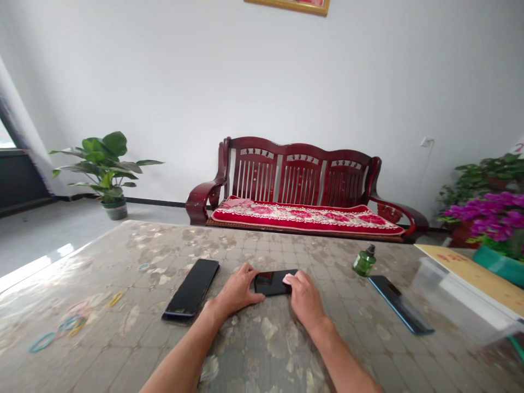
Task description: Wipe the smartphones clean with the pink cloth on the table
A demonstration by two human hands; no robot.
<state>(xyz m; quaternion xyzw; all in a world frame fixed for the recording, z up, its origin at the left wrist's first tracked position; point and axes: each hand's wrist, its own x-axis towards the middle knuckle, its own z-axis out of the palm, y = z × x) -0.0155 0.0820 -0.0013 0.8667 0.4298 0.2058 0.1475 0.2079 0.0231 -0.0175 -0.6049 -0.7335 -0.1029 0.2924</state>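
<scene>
A black smartphone (271,283) lies sideways on the table in front of me, its dark screen up and showing a reflection. My left hand (239,288) grips its left end, with the thumb at the near edge and the fingers at the far edge. Against the right part of the screen, my right hand (305,297) pinches a small pale pink-white wad (288,279), which looks like tissue or cloth. Left of my left hand rests a larger dark phone or a stack of them (192,289). Further right lie a blue-edged phone (399,304) and a green bottle (364,261) with a black cap.
Coloured rubber bands (67,325) are scattered on the patterned tablecloth (143,355) at the left. A clear plastic box (458,300) with a yellow-tan lid or card (462,270) stands at the right, near purple flowers (491,215). Beyond the table is a wooden bench (301,169).
</scene>
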